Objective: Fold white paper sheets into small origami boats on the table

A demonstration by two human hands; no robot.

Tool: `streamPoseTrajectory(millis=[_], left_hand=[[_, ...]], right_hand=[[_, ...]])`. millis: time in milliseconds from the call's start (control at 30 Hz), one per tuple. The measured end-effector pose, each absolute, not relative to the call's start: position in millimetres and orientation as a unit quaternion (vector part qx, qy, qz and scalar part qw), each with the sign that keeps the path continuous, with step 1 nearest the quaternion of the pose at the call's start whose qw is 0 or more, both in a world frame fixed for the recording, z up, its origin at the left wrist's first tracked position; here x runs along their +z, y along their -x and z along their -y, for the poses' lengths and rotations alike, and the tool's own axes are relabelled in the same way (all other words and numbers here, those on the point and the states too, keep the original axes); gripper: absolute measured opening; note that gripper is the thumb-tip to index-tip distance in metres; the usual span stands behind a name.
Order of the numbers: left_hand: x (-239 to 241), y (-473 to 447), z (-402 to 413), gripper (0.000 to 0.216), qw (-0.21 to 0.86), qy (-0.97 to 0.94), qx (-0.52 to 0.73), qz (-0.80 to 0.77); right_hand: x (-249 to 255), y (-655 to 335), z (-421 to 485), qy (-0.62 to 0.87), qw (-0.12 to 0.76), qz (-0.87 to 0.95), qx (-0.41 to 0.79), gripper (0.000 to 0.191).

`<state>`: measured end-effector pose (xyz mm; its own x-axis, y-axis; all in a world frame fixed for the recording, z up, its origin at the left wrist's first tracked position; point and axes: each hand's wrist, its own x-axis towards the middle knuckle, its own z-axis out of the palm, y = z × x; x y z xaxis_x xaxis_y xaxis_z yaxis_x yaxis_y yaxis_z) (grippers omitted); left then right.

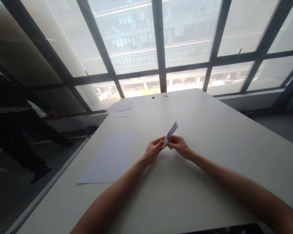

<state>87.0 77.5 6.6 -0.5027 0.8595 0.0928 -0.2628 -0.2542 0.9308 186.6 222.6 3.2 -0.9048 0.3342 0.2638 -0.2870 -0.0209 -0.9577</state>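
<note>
Two bare forearms reach forward over a pale, plain worktop point(210, 182), whose near edge shows below and between them. The person's left hand point(154, 151) and right hand point(179, 146) meet just above its surface, fingers bent and thumbs pressed inward. Both grasp a small folded paper point(172, 129): the left hand pinches its lower end, and the right hand grips it just beside, from the other side. The paper sits between the two hands, its free end sticking up beyond them, tilted to the right, with layered edges at the tip. Any writing on it is too small to make out.

To the left of the hands, a single pale sheet point(109, 159) lies flat, its near edge close to the left forearm. Beyond it, farther ahead and left of the hands, several loose papers point(122, 109) overlap near the worktop's edge; faint marks on them cannot be read. Straight ahead of the hands, near the far end, is a small dark round hole point(153, 97).

Well to the left, off the worktop, stands another person point(12, 120) in dark clothing. Past everything, dark-framed windows point(188, 32) look onto a pale building point(132, 35), hazy with glare.
</note>
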Motion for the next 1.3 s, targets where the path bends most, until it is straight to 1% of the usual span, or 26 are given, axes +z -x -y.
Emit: streamPoseTrajectory(millis=[133, 300, 467, 533, 633, 733, 833, 933, 1067, 1167, 1300], left_hand=[[10.7, -89.3, -76.4, 0.045, 0.367, -0.322, 0.713, -0.503], [6.2, -88.4, -79.4, 0.041, 0.349, -0.279, 0.745, -0.496], [-2.8, -84.8, -83.9, 0.042, 0.275, -0.227, 0.769, -0.531], [-4.8, -83.0, -84.4, 0.043, 0.252, -0.22, 0.776, -0.535], [-4.1, -82.4, -83.3, 0.048, 0.251, -0.225, 0.783, -0.522], [-1.3, -85.0, -81.7, 0.051, 0.257, -0.246, 0.776, -0.521], [0.4, -88.6, -81.7, 0.04, 0.241, -0.291, 0.744, -0.551], [2.2, -91.8, -82.5, 0.03, 0.21, -0.334, 0.715, -0.577], [9.2, -96.9, -81.4, 0.027, 0.19, -0.352, 0.717, -0.571], [13.9, -99.9, -79.7, 0.026, 0.156, -0.363, 0.712, -0.58], [13.3, -98.4, -78.7, 0.022, 0.138, -0.357, 0.702, -0.6]], right_hand=[[-0.6, -185.3, -225.1, 0.025, 0.227, 0.678, 0.699, 0.03], [-1.8, -185.5, -224.6, 0.021, 0.24, 0.695, 0.677, 0.032], [-0.8, -186.7, -221.7, -0.018, 0.231, 0.74, 0.631, 0.025], [-0.6, -186.0, -223.4, 0.014, 0.218, 0.752, 0.622, 0.028], [-1.0, -184.5, -229.8, 0.089, 0.201, 0.732, 0.644, 0.031], [-2.1, -183.5, -236.2, 0.073, 0.182, 0.697, 0.69, 0.034], [-3.4, -182.8, -237.2, 0.056, 0.178, 0.666, 0.722, 0.028], [-3.3, -182.0, -234.6, 0.073, 0.188, 0.628, 0.751, 0.022], [0.1, -181.7, -233.1, 0.103, 0.216, 0.572, 0.784, 0.023], [1.5, -181.7, -233.7, 0.106, 0.235, 0.541, 0.8, 0.024], [-1.4, -180.2, -232.2, 0.09, 0.231, 0.547, 0.799, 0.022]])
